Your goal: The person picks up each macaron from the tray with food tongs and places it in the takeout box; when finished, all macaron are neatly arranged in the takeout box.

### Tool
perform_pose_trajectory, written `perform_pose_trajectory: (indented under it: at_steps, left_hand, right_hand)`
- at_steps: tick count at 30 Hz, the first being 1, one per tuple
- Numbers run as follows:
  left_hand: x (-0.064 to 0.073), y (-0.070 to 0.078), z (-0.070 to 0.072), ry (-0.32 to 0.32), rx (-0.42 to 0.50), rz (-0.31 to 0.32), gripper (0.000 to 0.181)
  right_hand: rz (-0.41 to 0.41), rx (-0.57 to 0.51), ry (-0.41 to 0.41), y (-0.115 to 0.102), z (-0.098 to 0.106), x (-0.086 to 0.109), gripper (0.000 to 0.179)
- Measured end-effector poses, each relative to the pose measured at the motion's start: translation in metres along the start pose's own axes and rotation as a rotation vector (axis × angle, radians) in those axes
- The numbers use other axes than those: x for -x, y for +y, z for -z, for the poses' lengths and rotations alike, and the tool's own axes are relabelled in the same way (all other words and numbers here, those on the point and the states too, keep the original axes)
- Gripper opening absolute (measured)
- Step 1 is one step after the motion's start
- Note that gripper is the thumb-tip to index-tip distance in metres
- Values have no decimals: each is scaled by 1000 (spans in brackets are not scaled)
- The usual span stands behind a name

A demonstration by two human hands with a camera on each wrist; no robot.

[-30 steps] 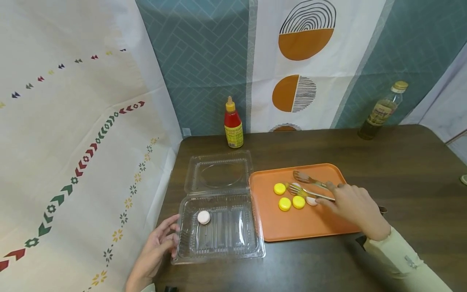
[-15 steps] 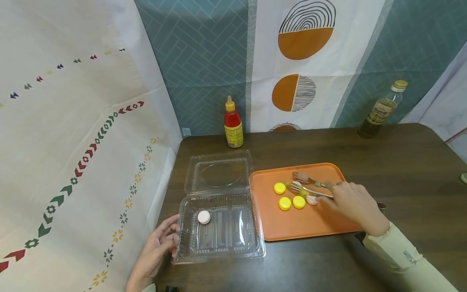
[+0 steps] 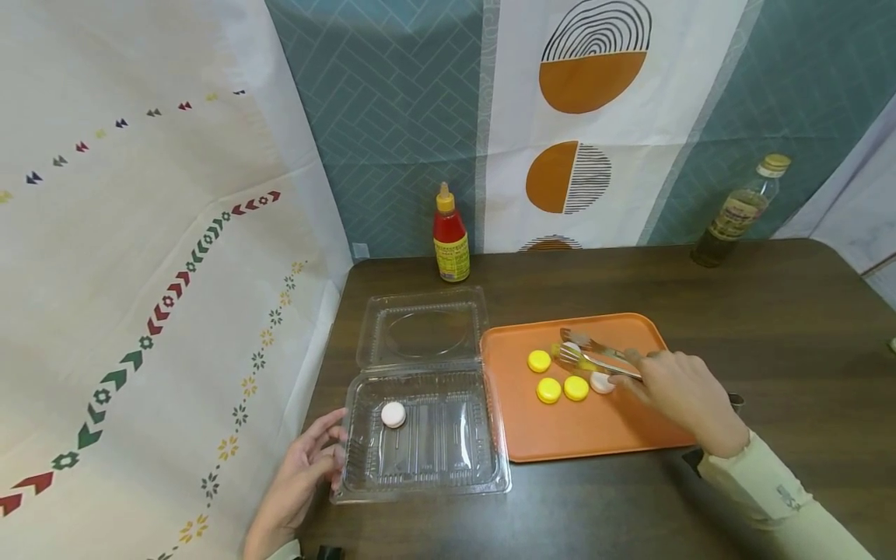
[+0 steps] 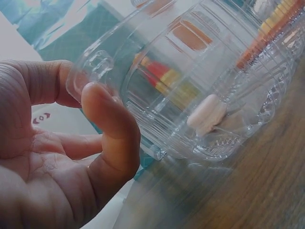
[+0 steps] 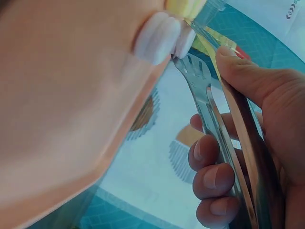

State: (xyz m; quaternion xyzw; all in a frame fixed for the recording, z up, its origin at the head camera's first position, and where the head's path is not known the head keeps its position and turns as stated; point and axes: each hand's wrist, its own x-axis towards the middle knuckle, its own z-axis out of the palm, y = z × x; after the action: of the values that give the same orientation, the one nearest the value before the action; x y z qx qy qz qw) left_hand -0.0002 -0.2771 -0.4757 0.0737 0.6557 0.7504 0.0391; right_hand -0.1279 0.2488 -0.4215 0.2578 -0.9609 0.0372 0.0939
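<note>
My left hand pinches the left rim of an open clear plastic clamshell container. Inside it lies one pale macaron, also visible through the wall in the left wrist view. My right hand grips metal tongs over an orange tray. The tongs' fork-like ends straddle a pale macaron, whose far part is hidden. Beside it on the tray are another pale macaron and several yellow macarons.
The container's lid lies folded back behind its base. A red sauce bottle with a yellow cap stands behind the lid. An oil bottle is at the back right of the dark wooden table. Patterned cloths hang behind and on the left.
The tongs' ends have drawn closer together around the pale macaron. My left hand keeps its place at the container's rim. The head view has shifted slightly.
</note>
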Motion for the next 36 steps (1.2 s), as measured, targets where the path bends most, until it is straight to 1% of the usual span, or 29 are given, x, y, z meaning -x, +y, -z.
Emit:
perform_pose_trajectory:
  at_steps: [7, 9, 13, 15, 18, 22, 25, 27, 32, 36]
  left_hand:
    - [-1, -1, 0, -13, 1, -16, 64]
    - [-1, -1, 0, -17, 3, -15, 64]
    - [-1, -1, 0, -20, 9, -7, 65]
    - [-1, 0, 0, -18, 7, -5, 65]
    - [-2, 0, 0, -10, -1, -3, 65]
    - [-3, 1, -1, 4, -8, 4, 62]
    - [-4, 2, -1, 14, -16, 13, 58]
    - [-3, 2, -1, 20, -21, 19, 57]
    - [-1, 2, -1, 27, -27, 26, 57]
    - [0, 2, -2, 25, -27, 24, 56]
  right_hand:
    - [44, 2, 102, -5, 7, -7, 44]
    - [56, -9, 125, -7, 7, -9, 54]
    - [73, -31, 160, -13, 5, -12, 83]
    - [78, -39, 167, -17, 6, -14, 89]
    - [83, -50, 165, -22, 8, -19, 84]
    - [94, -72, 160, -32, 11, -27, 67]
    - [112, -84, 151, -42, 12, -33, 63]
    - [119, -82, 137, -49, 12, -37, 64]
    - [132, -60, 79, -66, 13, -45, 50]
    - [151, -58, 59, -76, 16, -50, 46]
